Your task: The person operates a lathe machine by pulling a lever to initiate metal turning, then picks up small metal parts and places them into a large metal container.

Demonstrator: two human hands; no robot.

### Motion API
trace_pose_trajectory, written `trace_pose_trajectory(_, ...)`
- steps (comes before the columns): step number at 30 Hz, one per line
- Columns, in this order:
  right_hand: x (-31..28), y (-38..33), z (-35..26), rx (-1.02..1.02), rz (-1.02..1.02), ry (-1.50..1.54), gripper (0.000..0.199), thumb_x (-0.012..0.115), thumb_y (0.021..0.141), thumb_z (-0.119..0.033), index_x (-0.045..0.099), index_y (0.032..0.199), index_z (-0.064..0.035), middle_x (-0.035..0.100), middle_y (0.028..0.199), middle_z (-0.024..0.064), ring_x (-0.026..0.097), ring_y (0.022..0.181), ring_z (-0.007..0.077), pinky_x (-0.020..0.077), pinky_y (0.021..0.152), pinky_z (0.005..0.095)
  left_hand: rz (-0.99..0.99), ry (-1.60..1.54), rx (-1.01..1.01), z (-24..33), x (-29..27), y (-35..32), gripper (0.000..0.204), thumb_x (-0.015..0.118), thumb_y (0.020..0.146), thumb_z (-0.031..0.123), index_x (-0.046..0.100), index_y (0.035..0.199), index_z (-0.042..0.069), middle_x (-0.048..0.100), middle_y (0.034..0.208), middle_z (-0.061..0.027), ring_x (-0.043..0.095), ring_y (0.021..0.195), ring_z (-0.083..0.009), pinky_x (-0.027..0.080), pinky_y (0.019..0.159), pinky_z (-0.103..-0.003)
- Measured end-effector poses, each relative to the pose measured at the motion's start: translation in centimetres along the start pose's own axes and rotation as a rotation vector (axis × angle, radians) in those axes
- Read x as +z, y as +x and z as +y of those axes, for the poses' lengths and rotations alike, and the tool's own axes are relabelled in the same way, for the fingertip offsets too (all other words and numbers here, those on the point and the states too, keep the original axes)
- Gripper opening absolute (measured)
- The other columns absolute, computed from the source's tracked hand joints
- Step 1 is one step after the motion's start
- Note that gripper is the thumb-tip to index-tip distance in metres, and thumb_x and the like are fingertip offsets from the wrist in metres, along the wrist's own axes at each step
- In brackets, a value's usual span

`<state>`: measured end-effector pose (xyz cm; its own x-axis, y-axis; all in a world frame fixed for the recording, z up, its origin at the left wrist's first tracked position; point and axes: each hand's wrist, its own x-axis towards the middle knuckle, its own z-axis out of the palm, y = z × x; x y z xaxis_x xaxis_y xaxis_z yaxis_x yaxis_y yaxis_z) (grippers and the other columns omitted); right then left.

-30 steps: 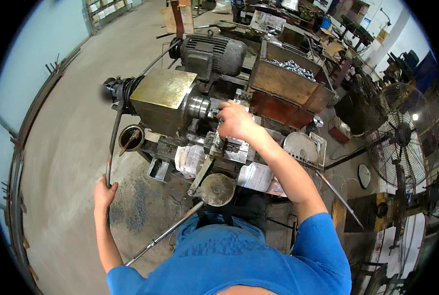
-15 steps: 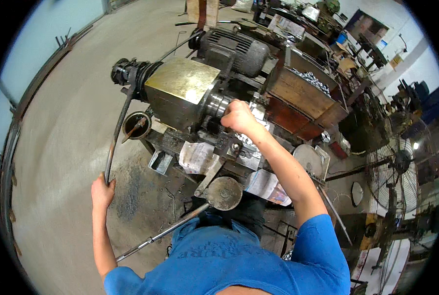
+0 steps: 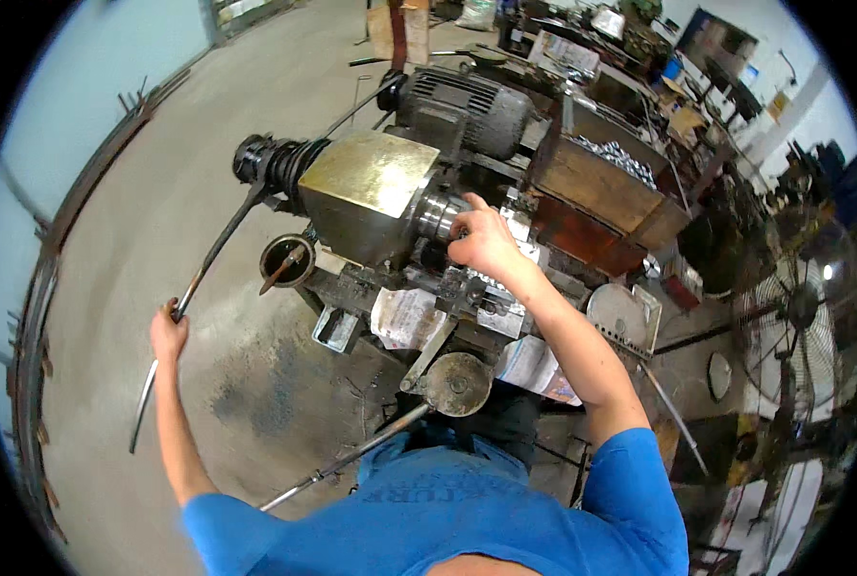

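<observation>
My left hand (image 3: pixel 169 333), at the left, is closed around a long metal lever bar (image 3: pixel 219 245). The bar runs up to the collar (image 3: pixel 277 163) at the left end of a lathe headstock (image 3: pixel 351 226) with a brass-coloured top plate. Its lower end sticks out past my hand. At the other end of the headstock, my right hand (image 3: pixel 489 242) is beside the shiny round chuck (image 3: pixel 437 217). Its index finger is stretched out and apart from the thumb, and no held part shows. Whether the fingertips touch the chuck I cannot tell.
An electric motor (image 3: pixel 471 110) sits behind the headstock. A wooden box (image 3: pixel 596 182) of small metal parts stands to its right. A pot with a brush (image 3: pixel 287 261), a round handwheel (image 3: pixel 457 384), paper sheets (image 3: pixel 406 319) and a floor fan (image 3: pixel 801 305) are around the machine.
The lever's lower end has swung out to the left with my left hand, and now shows below it. My right hand's fingers have spread from a pinch at the chuck. The whole view has shifted slightly.
</observation>
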<state>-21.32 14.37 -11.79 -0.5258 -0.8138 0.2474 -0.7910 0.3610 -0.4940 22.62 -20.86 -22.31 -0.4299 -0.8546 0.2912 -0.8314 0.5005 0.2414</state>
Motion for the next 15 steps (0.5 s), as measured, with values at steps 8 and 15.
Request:
trace_pose_trajectory(8, -8.8, -14.6, 7.4, 0.095, 0.32, 0.039, 0.028, 0.061, 0.054, -0.01, 0.061, 0.082, -0.0036, 0.044, 0.129, 0.0191, 0.05, 0.112, 0.0349, 0.0422, 0.09, 0.0363, -0.51, -0.473, -0.048, 12.9, 20.0, -8.3, 0.03, 0.063, 0.072, 0.018, 0.059, 0.097, 0.004, 0.064, 0.085, -0.0146, 0.062, 0.079, -0.0245, 0.049, 0.067, -0.038)
trace_pose_trajectory(15, -13.5, -32.2, 18.2, 0.714, 0.321, -0.274, 0.036, 0.061, 0.055, -0.011, 0.066, 0.09, -0.0036, 0.048, 0.126, 0.0188, 0.049, 0.113, 0.0352, 0.0399, 0.094, 0.0362, -0.574, 0.348, 0.64, 16.2, 20.6, -4.5, 0.021, 0.059, 0.07, 0.015, 0.061, 0.091, 0.011, 0.064, 0.085, -0.0104, 0.063, 0.082, -0.0271, 0.048, 0.069, -0.042)
